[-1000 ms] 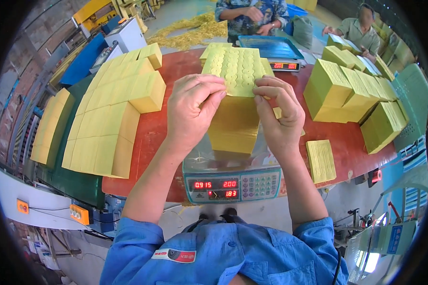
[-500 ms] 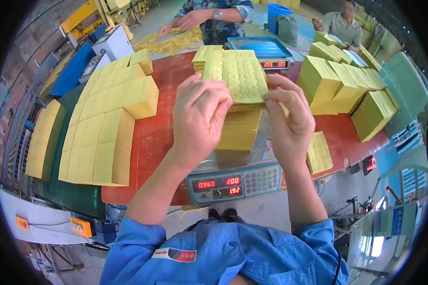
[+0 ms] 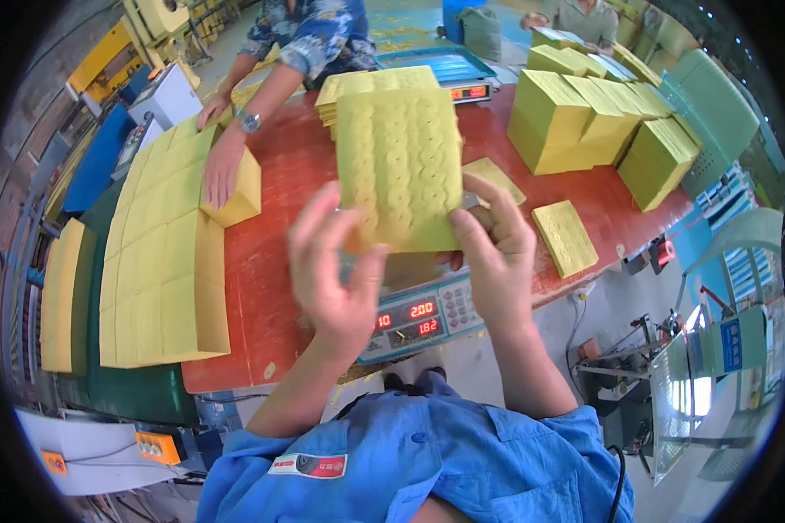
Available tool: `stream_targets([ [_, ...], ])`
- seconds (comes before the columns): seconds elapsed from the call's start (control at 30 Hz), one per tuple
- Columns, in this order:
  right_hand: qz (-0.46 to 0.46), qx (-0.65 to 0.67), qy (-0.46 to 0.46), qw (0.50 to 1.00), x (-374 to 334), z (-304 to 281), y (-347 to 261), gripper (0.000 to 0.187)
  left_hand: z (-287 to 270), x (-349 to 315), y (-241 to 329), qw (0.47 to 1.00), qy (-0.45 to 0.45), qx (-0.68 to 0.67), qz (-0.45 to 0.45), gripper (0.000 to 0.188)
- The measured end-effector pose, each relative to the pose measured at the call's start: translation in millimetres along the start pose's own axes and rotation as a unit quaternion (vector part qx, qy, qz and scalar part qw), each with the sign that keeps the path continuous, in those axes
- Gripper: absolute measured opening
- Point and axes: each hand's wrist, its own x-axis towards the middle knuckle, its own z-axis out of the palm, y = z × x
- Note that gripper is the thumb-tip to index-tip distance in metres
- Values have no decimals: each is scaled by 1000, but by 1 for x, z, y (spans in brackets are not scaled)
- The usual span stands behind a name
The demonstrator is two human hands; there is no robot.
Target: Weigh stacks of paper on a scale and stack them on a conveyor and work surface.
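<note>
A bundle of yellow embossed paper sheets (image 3: pixel 399 166) is tilted up in front of me, its rows of round cut patterns facing me. My right hand (image 3: pixel 501 244) pinches its lower right edge between thumb and fingers. At the lower left corner is my left hand (image 3: pixel 331 270), motion-blurred, thumb and fingers apart. Below the bundle, a digital scale (image 3: pixel 429 318) with red digits is partly covered by my left hand. Its pan is mostly hidden. Right of the bundle, a thin yellow piece (image 3: pixel 495 179) and a small yellow paper pad (image 3: pixel 565 238) lie on the red table (image 3: pixel 270 288).
Yellow paper blocks (image 3: pixel 161 296) fill the left side, where a co-worker's hands (image 3: pixel 224 166) rest on them. More blocks (image 3: pixel 567 122) stand at the right. Behind the bundle are another yellow stack (image 3: pixel 327 100) and a second scale with a blue tray (image 3: pixel 432 63). Another person sits at the far right.
The yellow bundle has been raised and tilted toward me. My left hand has moved down and its fingers have spread. The co-worker has reached onto the left blocks. A thin yellow piece now shows at right.
</note>
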Motion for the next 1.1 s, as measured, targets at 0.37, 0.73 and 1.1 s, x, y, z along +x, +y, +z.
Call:
stream_targets([
  [0.37, -20, -105, 4, 994, -33, -109, 33, 42, 51, -46, 41, 781, -67, -335, -522, 18],
  [0.73, 133, -267, 72, 952, 17, -351, 113, 38, 314, -141, 67, 715, -246, -322, -569, 16],
  [1.1, 150, -349, -31, 925, 66, -400, 137, 33, 359, -147, 75, 733, -260, -142, -613, 23],
])
